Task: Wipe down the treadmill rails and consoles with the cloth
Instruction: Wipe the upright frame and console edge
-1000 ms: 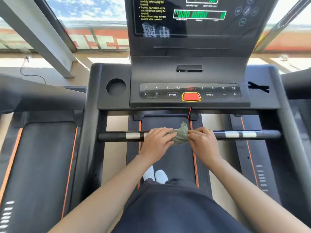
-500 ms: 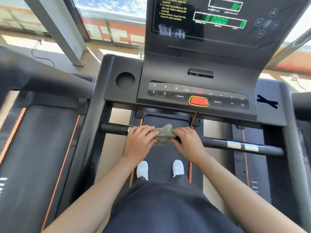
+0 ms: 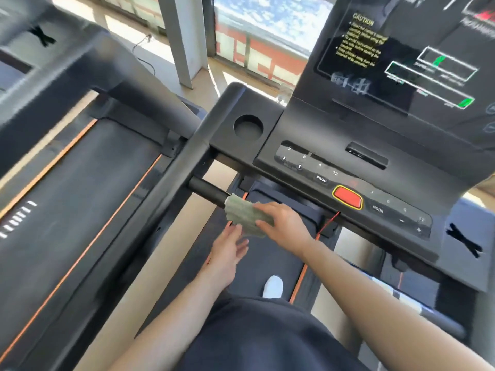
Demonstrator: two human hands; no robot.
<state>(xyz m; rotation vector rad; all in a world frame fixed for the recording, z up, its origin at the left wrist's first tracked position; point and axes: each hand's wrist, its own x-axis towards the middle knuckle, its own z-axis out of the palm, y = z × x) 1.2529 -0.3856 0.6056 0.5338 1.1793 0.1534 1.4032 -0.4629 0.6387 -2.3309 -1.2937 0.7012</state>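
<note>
From the head camera, a person standing on a treadmill wipes its front crossbar [image 3: 207, 190]; the right hand [image 3: 285, 223] is curled over the crumpled green cloth [image 3: 245, 216], clamping it round the bar just toward 6 o'clock of the frame's centre; the left hand [image 3: 227, 250] hangs at 7 o'clock of the cloth, fingers loose and spread, gripping nothing — whether its fingertips brush the cloth's lower edge cannot be told; a short bare run of black bar leads from the cloth toward 10 o'clock and ends at the upright; the console [image 3: 348, 156] lies at 2 o'clock of the right hand, its red stop button [image 3: 347, 200] apart from the cloth; a round cup holder [image 3: 247, 127] sits at 12 o'clock of the cloth; a neighbouring treadmill's belt [image 3: 80, 204] fills the 9 o'clock side. The step in hand appears to be the rail wipe, near the bar's left end; the next move likely calls for sliding the wrapped cloth toward 10 o'clock up to the upright, gripped firmly enough not to slip, then lifting it to the console — minding the red safety cord [image 3: 328, 223] hanging just beside the right wrist.
</note>
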